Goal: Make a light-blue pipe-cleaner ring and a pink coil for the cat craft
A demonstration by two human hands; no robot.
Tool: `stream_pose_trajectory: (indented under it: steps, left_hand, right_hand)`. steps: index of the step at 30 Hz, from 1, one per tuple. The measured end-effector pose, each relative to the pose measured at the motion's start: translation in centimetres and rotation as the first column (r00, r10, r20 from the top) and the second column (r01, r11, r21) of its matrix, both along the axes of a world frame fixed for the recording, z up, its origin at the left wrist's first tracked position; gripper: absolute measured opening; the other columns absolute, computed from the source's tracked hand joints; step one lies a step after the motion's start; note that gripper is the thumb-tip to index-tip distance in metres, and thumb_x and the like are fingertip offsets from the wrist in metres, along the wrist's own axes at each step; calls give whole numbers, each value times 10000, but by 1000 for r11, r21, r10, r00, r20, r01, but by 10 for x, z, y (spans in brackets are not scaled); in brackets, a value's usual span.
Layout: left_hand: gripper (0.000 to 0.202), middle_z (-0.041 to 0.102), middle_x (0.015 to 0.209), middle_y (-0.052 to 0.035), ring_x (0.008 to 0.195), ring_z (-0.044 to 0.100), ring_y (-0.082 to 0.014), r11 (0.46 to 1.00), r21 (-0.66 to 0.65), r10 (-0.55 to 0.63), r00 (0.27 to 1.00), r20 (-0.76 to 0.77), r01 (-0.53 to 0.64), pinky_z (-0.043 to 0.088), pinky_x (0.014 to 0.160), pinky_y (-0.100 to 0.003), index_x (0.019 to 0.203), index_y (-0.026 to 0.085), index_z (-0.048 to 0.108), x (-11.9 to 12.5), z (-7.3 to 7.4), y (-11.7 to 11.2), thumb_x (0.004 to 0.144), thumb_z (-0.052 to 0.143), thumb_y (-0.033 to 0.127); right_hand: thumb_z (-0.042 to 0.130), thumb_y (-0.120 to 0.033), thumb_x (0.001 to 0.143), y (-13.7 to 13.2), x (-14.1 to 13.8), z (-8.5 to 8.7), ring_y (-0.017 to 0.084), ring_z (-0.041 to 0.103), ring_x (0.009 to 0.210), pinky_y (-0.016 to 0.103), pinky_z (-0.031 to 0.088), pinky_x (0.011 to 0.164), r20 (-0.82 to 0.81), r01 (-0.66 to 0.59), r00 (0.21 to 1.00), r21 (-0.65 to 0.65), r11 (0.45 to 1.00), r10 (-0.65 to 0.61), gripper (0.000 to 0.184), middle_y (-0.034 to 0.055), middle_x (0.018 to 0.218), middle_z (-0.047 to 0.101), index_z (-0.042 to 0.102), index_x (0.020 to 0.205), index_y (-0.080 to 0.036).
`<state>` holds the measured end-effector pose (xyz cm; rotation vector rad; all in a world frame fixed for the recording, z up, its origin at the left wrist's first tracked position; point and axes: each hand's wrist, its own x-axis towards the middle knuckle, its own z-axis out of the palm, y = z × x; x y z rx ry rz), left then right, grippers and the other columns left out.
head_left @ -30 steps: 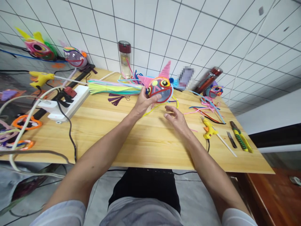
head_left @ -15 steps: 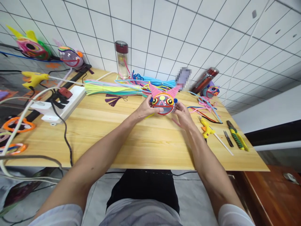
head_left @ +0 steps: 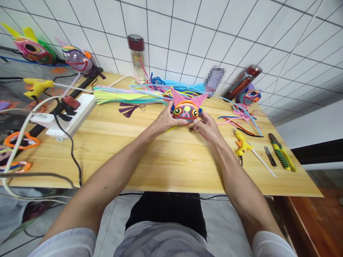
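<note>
Both hands hold a round, clear craft ball decorated as an animal face [head_left: 185, 111], with pink pointed ears, yellow-ringed eyes and a red outline. My left hand [head_left: 166, 117] wraps its left side, thumb across the lower front. On the other side, my right hand [head_left: 207, 125] grips the lower right edge between thumb and fingers. A small dark tassel [head_left: 192, 129] hangs just under the ball by the right fingertips. Behind the ball lie bundles of coloured pipe cleaners [head_left: 128, 95]. A purple tassel [head_left: 130, 110] lies on the table left of my left hand.
On the right are a yellow glue gun [head_left: 243, 143], a small cutter [head_left: 270, 156] and green-yellow pliers [head_left: 282, 152]. A power strip [head_left: 77, 117] and cables occupy the left. A glass bottle [head_left: 137, 59] and a red flask [head_left: 244, 82] stand by the wall.
My right thumb has come round onto the lower front of the ball, and the dark tassel now shows below it. The ball tilts slightly more downward. The view has shifted a little.
</note>
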<state>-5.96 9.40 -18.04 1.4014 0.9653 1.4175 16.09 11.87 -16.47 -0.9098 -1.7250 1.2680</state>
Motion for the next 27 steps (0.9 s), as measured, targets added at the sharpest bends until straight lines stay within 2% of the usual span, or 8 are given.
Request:
stream_pose_trajectory:
  steps: [2, 5, 10, 14, 16, 19, 22, 27]
  left_hand:
    - [936, 686, 1261, -107, 1110, 730, -286, 1000, 6, -20, 998, 51, 20, 629, 953, -408, 1289, 201, 491, -3, 4, 4, 554, 979, 516]
    - [945, 686, 1235, -82, 1132, 721, -282, 993, 75, 79, 991, 108, -87, 617, 979, -411, 1273, 216, 481, -13, 6, 14, 548, 966, 579]
    - [902, 666, 1233, -67, 1201, 682, -263, 935, 151, 303, 943, 135, -322, 578, 1029, -394, 1300, 245, 435, -32, 6, 23, 646, 902, 655]
    - [888, 649, 1224, -68, 1192, 684, -255, 927, 169, 308, 936, 173, -336, 574, 1028, -397, 1287, 250, 410, -32, 7, 19, 656, 900, 637]
    - [834, 660, 1138, -45, 1123, 708, -244, 930, 166, 295, 937, 187, -327, 592, 992, -393, 1206, 242, 431, -29, 8, 17, 638, 916, 612]
    - [829, 665, 1079, -27, 1069, 721, -236, 942, 134, 280, 941, 190, -308, 610, 959, -386, 1159, 232, 447, -23, 7, 15, 592, 942, 579]
    - [882, 671, 1150, -57, 1099, 715, -250, 957, 85, 256, 945, 205, -277, 613, 974, -405, 1199, 220, 464, -17, 5, 13, 548, 963, 543]
    - [843, 699, 1170, -78, 1047, 733, -253, 985, 32, 167, 979, 112, -172, 630, 943, -418, 1228, 201, 514, -3, -2, 4, 570, 967, 470]
  right_hand:
    - [808, -626, 785, -3, -1, 3, 207, 683, 894, 343, 591, 693, -21, 10, 1000, 14, 1000, -9, 606, 57, 1426, 633, 654, 1281, -313]
    - [792, -617, 800, -6, -1, 2, 202, 700, 856, 347, 581, 678, -3, 31, 1000, -3, 1000, -31, 672, 60, 1489, 594, 607, 1378, -329]
    - [715, -475, 852, -8, -4, -13, 187, 689, 797, 362, 573, 726, 268, -7, 963, -25, 1000, 14, 549, 117, 1287, 717, 659, 1337, -225]
    - [590, -295, 916, -3, -18, -13, 235, 679, 958, 412, 553, 927, 590, -21, 788, 312, 950, -177, 413, 128, 1211, 710, 711, 1295, -182]
    - [556, -264, 944, -1, -28, -6, 266, 659, 1092, 418, 527, 997, 708, -85, 662, 396, 914, -245, 391, 135, 1241, 678, 712, 1296, -194]
    - [527, -279, 982, 1, -41, 3, 278, 623, 1188, 392, 514, 1008, 824, -154, 490, 402, 903, -284, 315, 140, 1286, 643, 724, 1216, -206]
    - [499, -281, 1000, 5, -42, 5, 282, 626, 1186, 368, 514, 980, 867, -170, 407, 382, 909, -288, 278, 154, 1295, 651, 727, 1137, -201]
    - [496, -249, 980, 22, -8, 9, 323, 649, 1160, 408, 505, 987, 871, 4, 307, 401, 916, -383, 291, 229, 1226, 688, 722, 1114, -122]
